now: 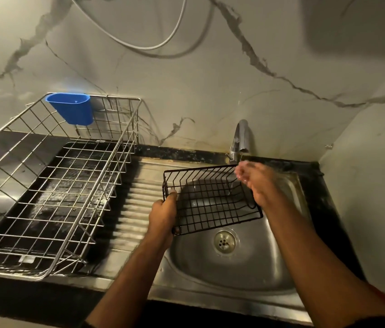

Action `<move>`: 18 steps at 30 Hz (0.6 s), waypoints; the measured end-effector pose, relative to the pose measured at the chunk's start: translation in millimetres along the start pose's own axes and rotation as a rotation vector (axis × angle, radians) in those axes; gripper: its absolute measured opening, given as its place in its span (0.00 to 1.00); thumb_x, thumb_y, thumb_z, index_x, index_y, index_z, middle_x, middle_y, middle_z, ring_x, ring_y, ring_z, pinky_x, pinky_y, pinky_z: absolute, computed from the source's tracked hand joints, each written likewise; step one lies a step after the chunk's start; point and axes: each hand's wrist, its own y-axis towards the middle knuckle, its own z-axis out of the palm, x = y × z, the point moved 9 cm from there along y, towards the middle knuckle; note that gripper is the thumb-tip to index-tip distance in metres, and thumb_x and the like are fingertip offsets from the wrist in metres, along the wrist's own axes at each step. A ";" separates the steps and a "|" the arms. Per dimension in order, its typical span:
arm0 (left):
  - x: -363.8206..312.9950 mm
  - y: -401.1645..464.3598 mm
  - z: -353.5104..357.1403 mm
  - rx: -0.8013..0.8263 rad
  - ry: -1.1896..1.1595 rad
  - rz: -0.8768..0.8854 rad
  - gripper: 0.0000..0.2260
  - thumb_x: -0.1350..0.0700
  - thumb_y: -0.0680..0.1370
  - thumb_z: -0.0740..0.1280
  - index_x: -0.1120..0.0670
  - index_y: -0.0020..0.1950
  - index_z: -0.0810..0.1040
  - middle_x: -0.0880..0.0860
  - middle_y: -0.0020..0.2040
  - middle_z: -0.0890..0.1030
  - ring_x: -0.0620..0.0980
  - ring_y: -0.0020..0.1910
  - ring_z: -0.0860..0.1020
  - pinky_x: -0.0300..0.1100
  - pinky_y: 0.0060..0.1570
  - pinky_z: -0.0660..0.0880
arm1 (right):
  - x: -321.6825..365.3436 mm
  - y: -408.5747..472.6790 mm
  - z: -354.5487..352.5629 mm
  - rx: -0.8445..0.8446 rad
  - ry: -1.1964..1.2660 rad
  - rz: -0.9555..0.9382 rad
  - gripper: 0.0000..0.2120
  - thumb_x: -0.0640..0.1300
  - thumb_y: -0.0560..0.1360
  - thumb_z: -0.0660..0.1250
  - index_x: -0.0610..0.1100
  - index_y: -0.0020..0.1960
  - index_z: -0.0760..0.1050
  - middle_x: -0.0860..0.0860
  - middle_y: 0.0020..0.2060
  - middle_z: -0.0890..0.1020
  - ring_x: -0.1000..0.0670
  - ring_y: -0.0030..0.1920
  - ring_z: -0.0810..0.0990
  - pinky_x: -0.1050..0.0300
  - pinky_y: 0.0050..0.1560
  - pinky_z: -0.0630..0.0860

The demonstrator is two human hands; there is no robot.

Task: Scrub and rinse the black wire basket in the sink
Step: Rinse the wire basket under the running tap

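One black wire basket (210,200) hangs tilted over the round steel sink bowl (229,268), open side toward me. My left hand (163,214) clenches its near-left corner, thumb on the rim. My right hand (255,183) sits at its far-right corner under the chrome tap (241,138), fingers (241,172) blurred, so I cannot tell their grip. Below my left fingers lies the drain (225,241). Left of them stands a silver wire dish rack (52,185) carrying a blue plastic cup (71,110).
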 end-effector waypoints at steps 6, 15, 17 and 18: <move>1.6 -5.3 24.5 0.096 -0.055 -0.072 0.23 0.40 0.84 0.59 0.60 0.62 0.77 0.50 0.26 0.80 0.50 0.21 0.79 0.33 0.17 0.63 | -6.6 -2.7 -25.5 -0.107 -0.140 -0.074 0.10 0.39 0.80 0.64 0.37 0.59 0.78 0.44 0.47 0.85 0.48 0.49 0.85 0.56 0.49 0.81; 20.8 15.1 42.8 0.211 0.140 -0.094 0.30 0.33 0.82 0.53 0.55 0.66 0.78 0.53 0.36 0.83 0.49 0.31 0.81 0.41 0.27 0.77 | 22.8 11.6 -38.4 -0.214 -0.344 -0.245 0.06 0.39 0.78 0.68 0.43 0.55 0.81 0.48 0.45 0.84 0.52 0.44 0.82 0.61 0.44 0.79; 25.2 20.0 46.3 0.227 0.161 -0.090 0.30 0.33 0.82 0.53 0.56 0.65 0.78 0.48 0.29 0.78 0.44 0.24 0.74 0.37 0.22 0.69 | 25.8 19.8 -34.9 -0.210 -0.429 -0.281 0.06 0.39 0.78 0.67 0.42 0.54 0.82 0.48 0.44 0.85 0.54 0.42 0.81 0.63 0.42 0.76; 26.2 23.1 47.8 0.223 0.177 -0.088 0.31 0.33 0.82 0.53 0.57 0.66 0.77 0.47 0.28 0.76 0.43 0.23 0.70 0.36 0.21 0.64 | 27.3 25.0 -33.3 -0.209 -0.463 -0.297 0.06 0.39 0.78 0.68 0.42 0.53 0.82 0.47 0.45 0.85 0.54 0.42 0.82 0.63 0.42 0.76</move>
